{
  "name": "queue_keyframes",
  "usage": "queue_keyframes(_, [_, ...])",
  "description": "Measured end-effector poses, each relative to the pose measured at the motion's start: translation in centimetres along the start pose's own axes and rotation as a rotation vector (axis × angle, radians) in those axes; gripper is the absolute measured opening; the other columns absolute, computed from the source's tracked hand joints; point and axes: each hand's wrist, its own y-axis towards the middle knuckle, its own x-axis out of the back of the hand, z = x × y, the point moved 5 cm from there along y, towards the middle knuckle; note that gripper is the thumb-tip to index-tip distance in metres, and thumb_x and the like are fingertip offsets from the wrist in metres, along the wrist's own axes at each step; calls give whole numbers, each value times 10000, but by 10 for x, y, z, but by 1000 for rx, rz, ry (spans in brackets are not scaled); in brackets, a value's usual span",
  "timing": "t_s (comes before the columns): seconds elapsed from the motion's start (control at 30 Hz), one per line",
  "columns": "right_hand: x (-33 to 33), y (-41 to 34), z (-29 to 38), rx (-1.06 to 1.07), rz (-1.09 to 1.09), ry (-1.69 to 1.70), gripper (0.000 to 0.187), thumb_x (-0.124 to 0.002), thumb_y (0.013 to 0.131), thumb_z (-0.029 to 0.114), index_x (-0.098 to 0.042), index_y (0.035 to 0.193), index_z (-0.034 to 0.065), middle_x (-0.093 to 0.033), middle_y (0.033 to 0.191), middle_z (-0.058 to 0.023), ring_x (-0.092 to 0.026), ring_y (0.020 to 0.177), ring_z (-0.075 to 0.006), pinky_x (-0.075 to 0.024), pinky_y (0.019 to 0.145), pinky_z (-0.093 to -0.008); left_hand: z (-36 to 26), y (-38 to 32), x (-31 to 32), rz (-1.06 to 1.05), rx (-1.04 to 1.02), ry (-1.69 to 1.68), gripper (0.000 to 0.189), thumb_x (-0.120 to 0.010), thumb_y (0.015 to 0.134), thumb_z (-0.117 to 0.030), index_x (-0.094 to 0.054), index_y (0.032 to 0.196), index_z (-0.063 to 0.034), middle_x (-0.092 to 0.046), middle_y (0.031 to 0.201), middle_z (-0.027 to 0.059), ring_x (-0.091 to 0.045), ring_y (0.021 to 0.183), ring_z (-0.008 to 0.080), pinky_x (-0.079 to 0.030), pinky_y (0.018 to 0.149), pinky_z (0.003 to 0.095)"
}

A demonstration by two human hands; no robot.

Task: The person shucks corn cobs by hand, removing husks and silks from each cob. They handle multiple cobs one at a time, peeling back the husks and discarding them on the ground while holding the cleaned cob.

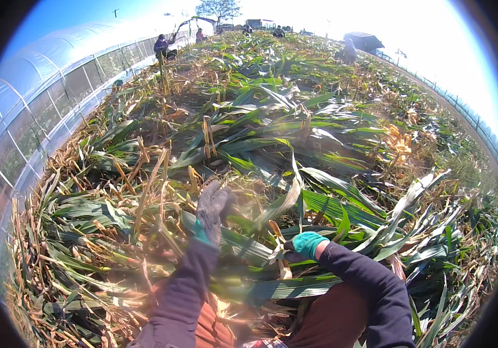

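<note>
Long green leaves of cut corn stalks (344,204) lie across the ground before me. My left hand (210,211), in a grey and green work glove, reaches forward over the stalks with its fingers extended and nothing seen in it. Nearer my body and to the right, my right hand (304,247), in a green glove with a dark palm, is closed around a corn stalk with dry husk leaves (278,252). Its fingertips are partly hidden. Broad leaves spread on both sides of that hand.
Upright cut stubble (207,137) stands ahead. A plastic-covered greenhouse (35,87) runs along the left. One person (162,47) crouches beside it, another (348,51) is at the far right, and several more are farther off. A fence (462,104) borders the right.
</note>
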Motion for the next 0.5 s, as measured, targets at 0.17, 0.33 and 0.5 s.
queue_keyframes(0.17, [-11,-2,4,95,16,15,360,-633,837,415,-711,1026,119,-712,948,-157,-682,905,-369,-537,792,-456,8,0,4,-33,85,-56,646,-609,943,-263,-360,1469,17,-594,1280,161,-642,1087,230,-528,920,333])
queue_keyframes(0.33, [-10,-11,14,177,102,-30,417,-578,867,484,-682,1081,142,-700,980,-180,-664,942,-394,-522,805,-487,1,-3,7,-34,76,-78,592,-585,954,-282,-407,1437,10,-629,1214,141,-656,1039,216,-532,876,322])
queue_keyframes(0.5, [1,-13,32,215,75,-83,330,-736,740,323,-741,1031,166,-724,972,-124,-698,916,-325,-555,790,-413,-3,-4,7,-46,103,-47,608,-607,946,-274,-402,1440,14,-619,1249,154,-655,1055,229,-535,912,340])
